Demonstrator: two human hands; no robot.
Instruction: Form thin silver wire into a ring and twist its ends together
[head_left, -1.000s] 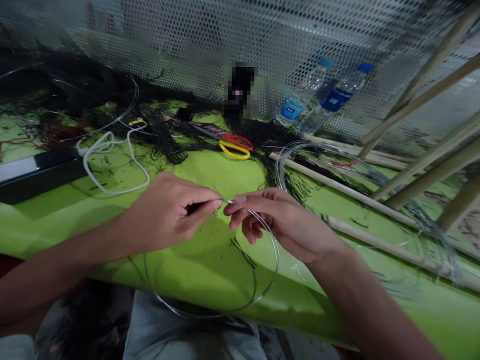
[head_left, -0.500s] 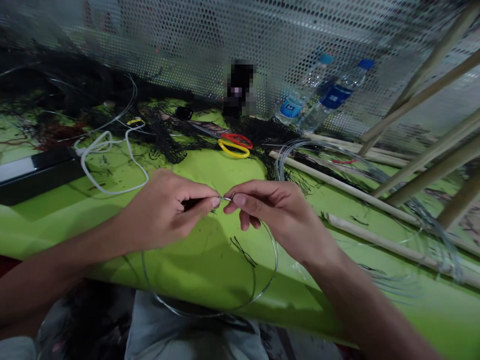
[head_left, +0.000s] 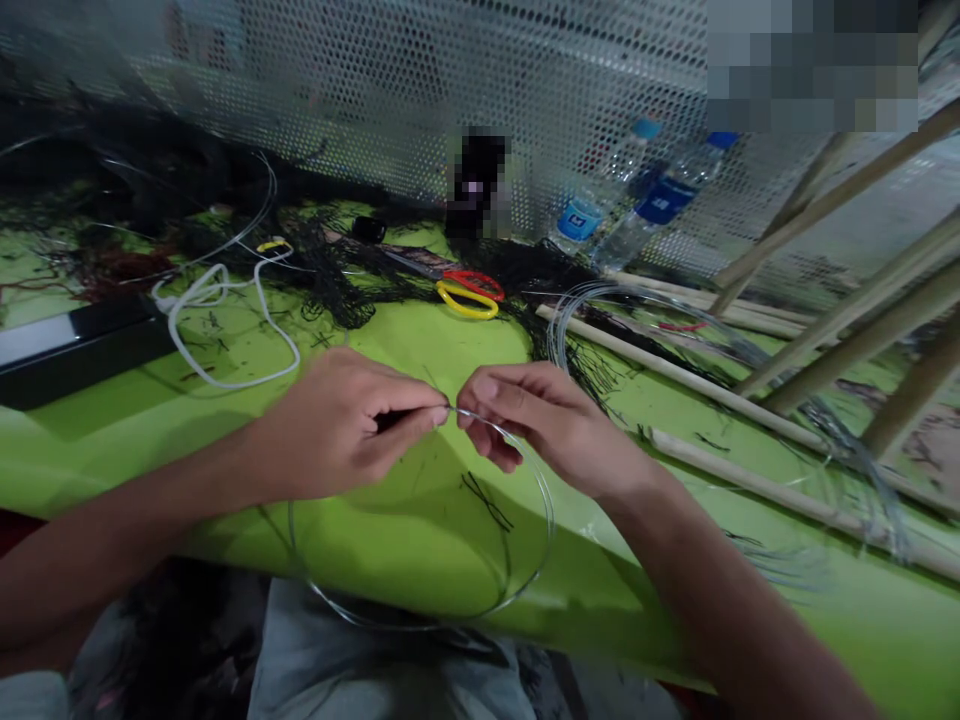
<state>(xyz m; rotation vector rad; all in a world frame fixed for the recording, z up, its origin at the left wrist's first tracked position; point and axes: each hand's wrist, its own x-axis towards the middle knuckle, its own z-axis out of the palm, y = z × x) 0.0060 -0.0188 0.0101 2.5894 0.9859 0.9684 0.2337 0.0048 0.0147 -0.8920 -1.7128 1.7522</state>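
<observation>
A thin, shiny wire loop (head_left: 553, 520) hangs below my hands, its lower curve over the table's front edge. My left hand (head_left: 337, 425) is closed in a pinch, thumb against forefinger, with the joined part of the wire at its fingertips. Just to the right, my right hand (head_left: 540, 415) is curled with its thumb raised against the forefinger. The wire passes along its bent fingers, though the exact grip there is partly hidden. A few black thread scraps (head_left: 487, 502) lie on the green table (head_left: 420, 540) inside the loop's outline.
Scissors (head_left: 469, 295) with red and yellow handles lie behind my hands, among black netting (head_left: 337, 285). White cord (head_left: 292, 350) lies left. Coiled wire (head_left: 555, 335), wooden poles (head_left: 720, 395) and two water bottles (head_left: 577, 220), (head_left: 667, 195) are on the right. Perforated metal (head_left: 337, 110) stands behind.
My right thumb has lifted and shifted slightly from the wire joint, and the right fingers have curled. More wire shows between the hands. My left hand keeps its pinch.
</observation>
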